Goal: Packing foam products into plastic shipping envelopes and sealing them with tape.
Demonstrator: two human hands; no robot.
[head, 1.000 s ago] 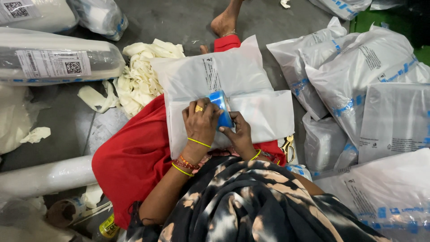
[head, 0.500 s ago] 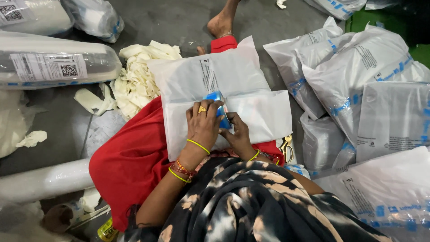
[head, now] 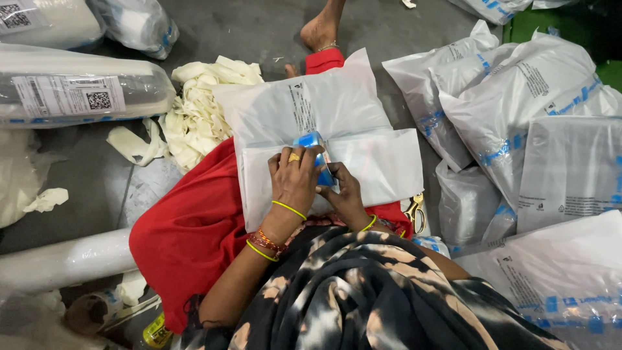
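Observation:
A white plastic mailing bag (head: 324, 123) lies across my lap on red cloth (head: 188, 227), its flap folded over. My left hand (head: 295, 178), with a ring and bangles, rests on the bag and holds a blue roll of tape (head: 311, 144) against the flap. My right hand (head: 343, 191) grips the same roll from the near side, fingers curled around it. Most of the roll is hidden by both hands.
Several filled white bags with blue stripes (head: 531, 129) pile up at the right. A heap of cream paper strips (head: 201, 110) lies at upper left beside long wrapped rolls (head: 71, 91). Scissors (head: 414, 210) lie by my right side. Another person's bare foot (head: 321, 29) stands at top.
Both hands have shifted slightly on the tape roll and stay pressed to the bag's flap. The view has tilted a little; the bag has not moved.

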